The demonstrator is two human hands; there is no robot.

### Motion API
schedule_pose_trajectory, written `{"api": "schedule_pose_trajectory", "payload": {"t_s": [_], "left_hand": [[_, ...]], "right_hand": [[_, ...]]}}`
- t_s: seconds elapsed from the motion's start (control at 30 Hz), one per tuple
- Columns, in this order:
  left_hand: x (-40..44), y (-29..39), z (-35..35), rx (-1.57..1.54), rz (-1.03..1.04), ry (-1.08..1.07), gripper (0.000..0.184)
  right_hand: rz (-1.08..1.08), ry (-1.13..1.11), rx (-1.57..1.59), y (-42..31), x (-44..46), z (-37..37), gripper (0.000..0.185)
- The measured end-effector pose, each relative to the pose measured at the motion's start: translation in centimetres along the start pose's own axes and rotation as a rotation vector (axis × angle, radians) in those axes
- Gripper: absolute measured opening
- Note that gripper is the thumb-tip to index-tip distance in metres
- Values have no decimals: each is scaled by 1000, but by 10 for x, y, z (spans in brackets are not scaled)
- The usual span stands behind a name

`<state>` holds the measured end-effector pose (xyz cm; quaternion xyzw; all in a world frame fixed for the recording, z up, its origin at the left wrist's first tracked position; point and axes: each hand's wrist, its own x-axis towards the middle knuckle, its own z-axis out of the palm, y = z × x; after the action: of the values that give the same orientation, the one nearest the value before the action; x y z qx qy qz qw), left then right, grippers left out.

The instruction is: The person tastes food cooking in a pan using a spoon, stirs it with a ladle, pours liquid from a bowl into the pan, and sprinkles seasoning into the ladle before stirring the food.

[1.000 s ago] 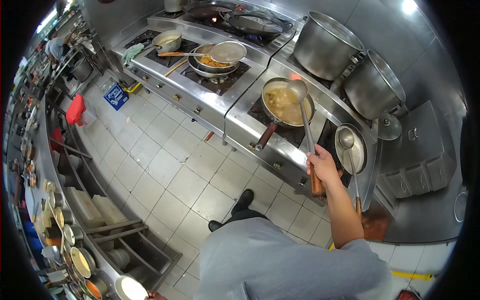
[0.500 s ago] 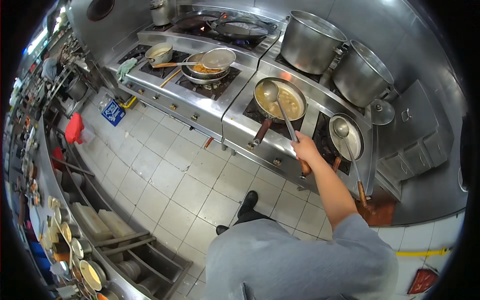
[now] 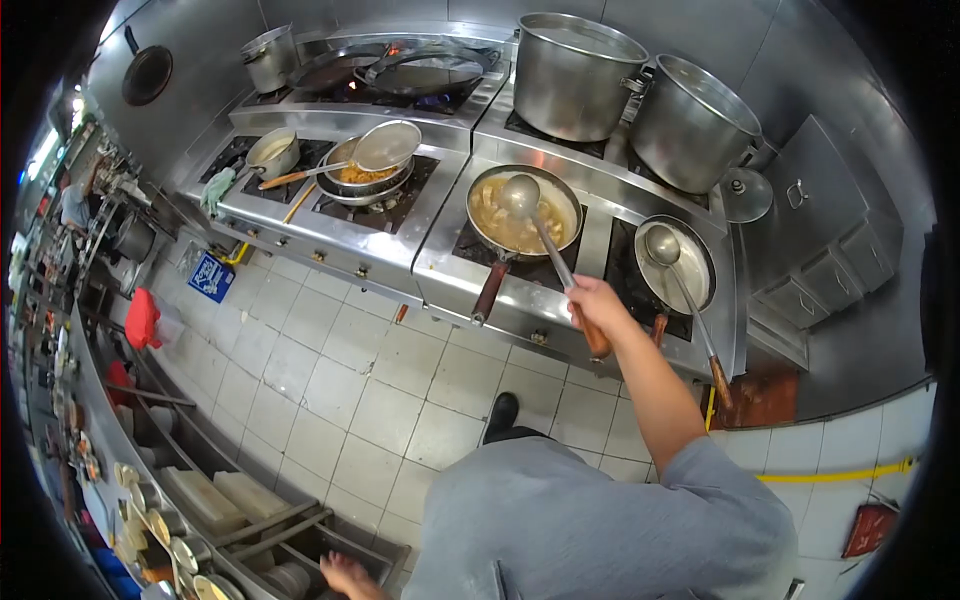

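My right grip (image 3: 594,303) is closed around the ladle (image 3: 555,252), its bowl over the food (image 3: 500,222) in the pan (image 3: 564,205) near the stove (image 3: 438,264)'s front edge; whether my blurred left hand (image 3: 348,577) is open, I cannot tell.

Ladle (image 3: 520,196) metal, wood-ended; stove (image 3: 440,290) glossy metal; shirt (image 3: 600,510) matt cloth.

Looks like a commercial kitchen: has a stainless-steel gas range (image 3: 340,250) with large stockpots (image 3: 575,90) along its back, square floor tiles (image 3: 400,410) before it, and a frying pan (image 3: 148,76) hung beyond its left end.
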<state>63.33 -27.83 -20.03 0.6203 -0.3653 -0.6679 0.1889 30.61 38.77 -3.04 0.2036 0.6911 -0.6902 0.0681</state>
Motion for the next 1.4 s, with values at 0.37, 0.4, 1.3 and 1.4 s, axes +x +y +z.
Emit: {"api": "schedule_pose_trajectory", "payload": {"t_s": [0.37, 0.4, 1.3, 1.4], "left_hand": [[-330, -44, 429, 770, 255, -1361, 54], [-340, -60, 451, 783, 256, -1378, 54], [-332, -92, 498, 928, 301, -1478, 58], [-322, -98, 487, 910, 291, -1481, 60]], "right_hand": [[211, 36, 366, -31, -29, 6, 31], [207, 53, 378, -29, -28, 3, 31], [-146, 336, -762, 12, -5, -11, 58], [-153, 388, -938, 25, -7, -10, 57]]}}
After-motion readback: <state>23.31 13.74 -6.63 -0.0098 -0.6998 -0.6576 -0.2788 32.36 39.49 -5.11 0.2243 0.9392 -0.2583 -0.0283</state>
